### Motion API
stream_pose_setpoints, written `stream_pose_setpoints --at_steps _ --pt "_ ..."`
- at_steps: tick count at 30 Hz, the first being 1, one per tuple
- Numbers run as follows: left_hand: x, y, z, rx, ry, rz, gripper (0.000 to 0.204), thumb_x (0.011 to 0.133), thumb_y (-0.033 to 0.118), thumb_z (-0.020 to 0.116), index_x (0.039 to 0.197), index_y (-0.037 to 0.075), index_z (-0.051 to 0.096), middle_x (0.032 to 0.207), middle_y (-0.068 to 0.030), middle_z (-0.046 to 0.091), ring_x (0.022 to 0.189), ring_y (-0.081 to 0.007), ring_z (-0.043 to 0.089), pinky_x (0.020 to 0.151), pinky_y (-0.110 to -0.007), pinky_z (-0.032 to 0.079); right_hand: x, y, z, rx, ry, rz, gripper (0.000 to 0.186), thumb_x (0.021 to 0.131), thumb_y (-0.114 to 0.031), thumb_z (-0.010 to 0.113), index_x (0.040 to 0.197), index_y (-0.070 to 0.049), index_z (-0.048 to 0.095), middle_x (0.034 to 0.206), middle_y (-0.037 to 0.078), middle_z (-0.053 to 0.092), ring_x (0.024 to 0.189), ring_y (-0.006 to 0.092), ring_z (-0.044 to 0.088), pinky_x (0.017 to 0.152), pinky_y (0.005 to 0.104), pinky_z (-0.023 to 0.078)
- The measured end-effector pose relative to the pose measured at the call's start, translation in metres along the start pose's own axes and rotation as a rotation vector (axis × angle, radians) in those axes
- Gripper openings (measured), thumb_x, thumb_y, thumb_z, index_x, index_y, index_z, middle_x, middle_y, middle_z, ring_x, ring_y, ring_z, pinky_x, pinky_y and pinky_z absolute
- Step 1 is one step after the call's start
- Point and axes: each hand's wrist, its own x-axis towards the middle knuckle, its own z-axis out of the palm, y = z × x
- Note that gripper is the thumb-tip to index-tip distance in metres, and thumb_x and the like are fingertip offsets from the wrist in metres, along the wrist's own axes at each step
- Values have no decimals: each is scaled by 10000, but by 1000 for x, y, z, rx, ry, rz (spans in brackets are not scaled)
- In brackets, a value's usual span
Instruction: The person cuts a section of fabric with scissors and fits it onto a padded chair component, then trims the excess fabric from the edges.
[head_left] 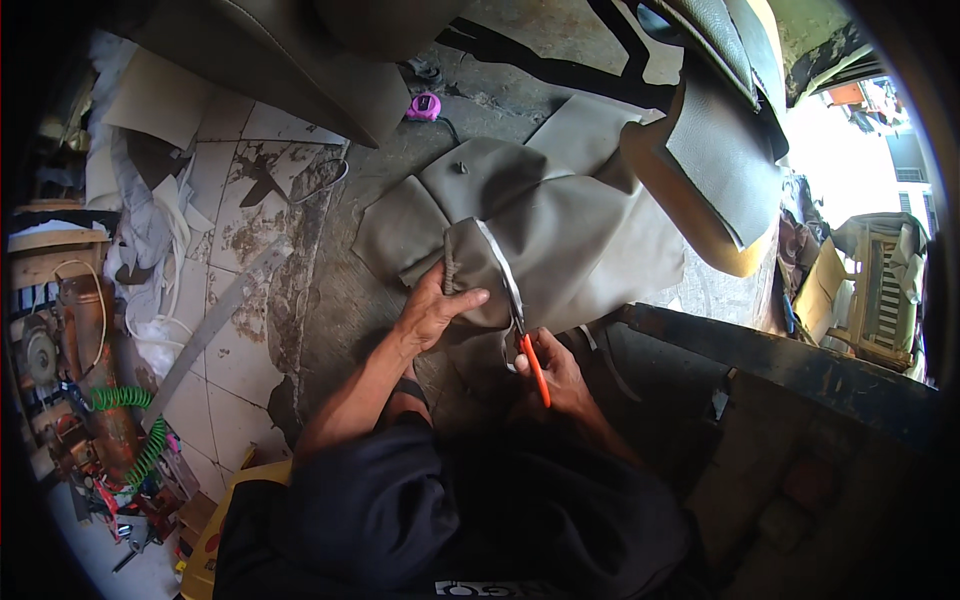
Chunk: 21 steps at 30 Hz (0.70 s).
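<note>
My left hand [428, 312] grips the near left edge of a grey-brown leatherette piece [478, 268], thumb on top beside a gathered, puckered edge. In my right hand [560, 372] are scissors [535, 368] with orange handles. Their dark blades point away from me and lie along the right side of the held piece, at a narrow pale strip [494, 250]. Whether the blades are apart cannot be made out. Beneath and beyond spreads a larger creased sheet of the same leatherette [590, 225]. The fingers under the held piece are partly hidden.
A pink tape measure [425, 107] lies on the floor beyond the sheet. Padded panels covered in leatherette [725, 150] stand at far right, near a dark metal beam [760, 365]. A green coiled hose [122, 398] and a rusty cylinder [95, 350] are at left.
</note>
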Motion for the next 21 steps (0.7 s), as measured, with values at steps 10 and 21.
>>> stream_pose_setpoints --at_steps 10,21 --pt "-3 7 2 68 -82 -59 625 815 3 743 1382 40 483 1235 -36 611 1135 -146 581 1016 -320 460 1 2 -1 117 -57 6 393 882 -338 755 1059 -36 576 801 -18 539 740 71 476 677 253 418" --pt "-7 16 2 181 -164 -103 705 781 15 761 1412 42 450 1255 -34 597 1162 -164 567 1040 -338 435 5 3 0 54 -34 -64 426 864 -377 773 1040 -38 582 800 7 557 738 92 507 672 271 431"
